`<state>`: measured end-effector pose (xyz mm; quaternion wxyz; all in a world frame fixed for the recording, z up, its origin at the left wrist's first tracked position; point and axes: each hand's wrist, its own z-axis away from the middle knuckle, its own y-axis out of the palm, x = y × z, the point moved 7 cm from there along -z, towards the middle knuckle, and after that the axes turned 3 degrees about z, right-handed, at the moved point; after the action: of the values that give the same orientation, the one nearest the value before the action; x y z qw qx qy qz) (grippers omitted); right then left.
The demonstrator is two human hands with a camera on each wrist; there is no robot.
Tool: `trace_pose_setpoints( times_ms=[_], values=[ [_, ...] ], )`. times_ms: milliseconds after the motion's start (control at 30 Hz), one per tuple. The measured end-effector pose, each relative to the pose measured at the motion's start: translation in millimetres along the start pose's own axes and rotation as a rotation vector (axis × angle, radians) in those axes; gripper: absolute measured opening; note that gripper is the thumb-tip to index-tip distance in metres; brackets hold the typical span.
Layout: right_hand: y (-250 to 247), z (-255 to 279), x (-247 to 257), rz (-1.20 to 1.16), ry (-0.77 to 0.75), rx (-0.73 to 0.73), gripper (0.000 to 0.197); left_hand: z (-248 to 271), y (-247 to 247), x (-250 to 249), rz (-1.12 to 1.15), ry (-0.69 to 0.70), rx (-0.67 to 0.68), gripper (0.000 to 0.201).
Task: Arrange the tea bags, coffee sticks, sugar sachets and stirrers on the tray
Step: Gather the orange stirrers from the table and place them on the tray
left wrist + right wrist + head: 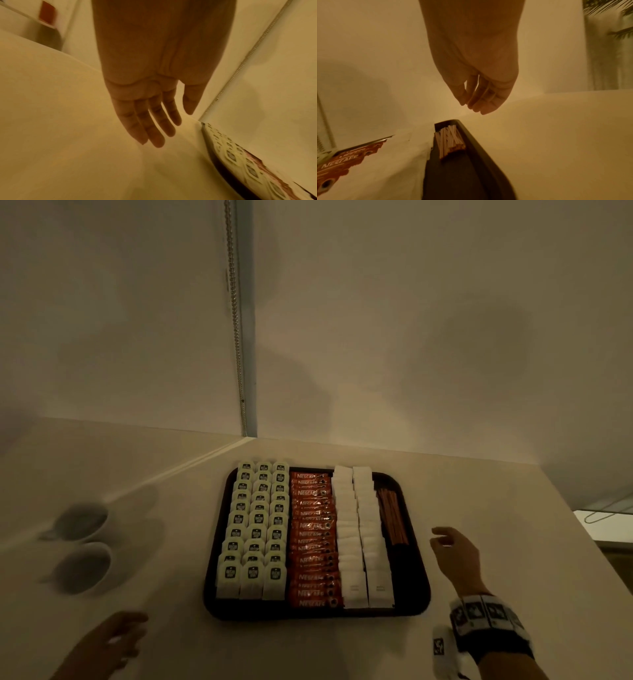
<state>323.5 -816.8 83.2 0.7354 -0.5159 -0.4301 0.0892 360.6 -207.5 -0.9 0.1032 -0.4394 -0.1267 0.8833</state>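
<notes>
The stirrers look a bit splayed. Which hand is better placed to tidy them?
Probably the right hand: open and empty, beside the tray edge nearest the stirrers. The left hand is across the tray.

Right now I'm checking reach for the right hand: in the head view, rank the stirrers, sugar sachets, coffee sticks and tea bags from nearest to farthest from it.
1. Stirrers, at the tray's right edge, closest to the right hand.
2. Sugar sachets, two white columns just left of them.
3. Coffee sticks, the orange middle column.
4. Tea bags, three columns on the tray's left side.
</notes>
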Motion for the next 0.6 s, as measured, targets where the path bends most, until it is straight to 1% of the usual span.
trace_pose_setpoints(
  times_ms=[33, 67, 100, 200, 300, 433, 500, 600],
  values=[
    [2.2, 10.5, -11.1, -0.013, 0.033, 0.032, 0.025, -0.9, 11.3, -9.8, -0.040, 0.020, 0.010, 0.018],
    [6.7, 21.7, -21.7, -0.030, 0.067, 0.076, 0.028, 3.0, 22.7, -23.1, -0.028, 0.066, 0.044, 0.021],
    [13.0, 33.0, -31.0, -0.054, 0.094, 0.119, 0.030, 0.6, 34.9, -28.6, -0.001, 0.088, 0.051, 0.023],
    [29.8, 62.5, -44.3, -0.111, 0.125, 0.185, 0.036, -3.7, 58.0, -46.6, 0.004, 0.131, 0.030, 0.032],
    [39.6, 76.1, -47.3, -0.122, 0.134, 0.154, 0.039, -4.2, 76.7, -57.9, -0.002, 0.189, 0.039, 0.040],
    [41.0, 82.8, -45.1, -0.131, 0.157, 0.093, 0.041, -12.2, 89.6, -50.4, -0.041, 0.278, 0.086, 0.043],
    [40.5, 87.7, -43.4, -0.159, 0.170, 0.079, 0.041, -7.3, 90.3, -51.0, -0.018, 0.280, 0.079, 0.044],
    [40.8, 95.6, -43.8, -0.180, 0.176, 0.079, 0.040, 2.4, 87.2, -47.4, -0.031, 0.244, 0.045, 0.047]
  ],
)
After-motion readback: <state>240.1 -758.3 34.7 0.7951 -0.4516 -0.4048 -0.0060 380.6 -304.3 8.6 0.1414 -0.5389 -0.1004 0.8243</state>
